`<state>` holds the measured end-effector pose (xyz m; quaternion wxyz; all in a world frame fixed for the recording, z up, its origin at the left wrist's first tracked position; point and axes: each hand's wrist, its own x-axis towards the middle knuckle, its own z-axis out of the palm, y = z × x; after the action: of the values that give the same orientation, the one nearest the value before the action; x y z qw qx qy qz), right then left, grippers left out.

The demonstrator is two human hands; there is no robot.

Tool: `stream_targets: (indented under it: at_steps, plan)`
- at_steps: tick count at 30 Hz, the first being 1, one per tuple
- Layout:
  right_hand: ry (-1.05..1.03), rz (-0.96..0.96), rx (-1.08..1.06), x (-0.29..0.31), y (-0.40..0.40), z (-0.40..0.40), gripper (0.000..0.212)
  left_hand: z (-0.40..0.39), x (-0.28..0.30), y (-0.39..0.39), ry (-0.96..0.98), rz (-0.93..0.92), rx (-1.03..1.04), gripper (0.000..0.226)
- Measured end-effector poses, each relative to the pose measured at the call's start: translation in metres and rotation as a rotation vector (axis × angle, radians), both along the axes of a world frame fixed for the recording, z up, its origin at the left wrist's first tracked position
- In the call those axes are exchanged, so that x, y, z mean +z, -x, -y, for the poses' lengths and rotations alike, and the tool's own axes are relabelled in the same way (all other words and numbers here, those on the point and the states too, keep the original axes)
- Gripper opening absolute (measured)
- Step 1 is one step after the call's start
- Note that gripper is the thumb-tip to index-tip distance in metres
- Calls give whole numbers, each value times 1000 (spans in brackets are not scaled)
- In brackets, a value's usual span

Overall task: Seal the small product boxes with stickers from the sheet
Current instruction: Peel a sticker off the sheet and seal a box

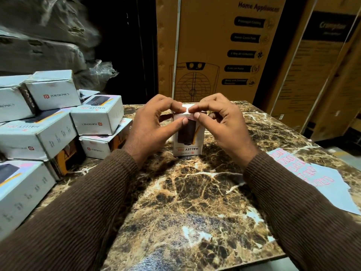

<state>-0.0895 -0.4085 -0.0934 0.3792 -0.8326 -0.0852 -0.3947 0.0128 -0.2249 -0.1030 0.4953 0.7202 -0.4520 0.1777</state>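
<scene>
Near edge of marble table (195,202): bare, both sleeved forearms crossing it. Sticker sheet (320,178) lies flat by right edge, well apart from the work. Mid-table toward the far edge, one small product box (188,137) stands upright. Left hand (154,124) and right hand (220,122) meet at its top front edge, thumbs and forefingers pinching a sticker (190,114) over the flap seam. Best pressed from the centre outward, folded tight over the edge. Stacked boxes (58,118) fill the left edge; large cartons (224,45) behind.
</scene>
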Motion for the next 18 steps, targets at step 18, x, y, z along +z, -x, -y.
stream_targets:
  at_steps: [18]
  plan:
    - [0,34,40,-2,-2,-1,10,-3,4,4,30,27,-12,25]
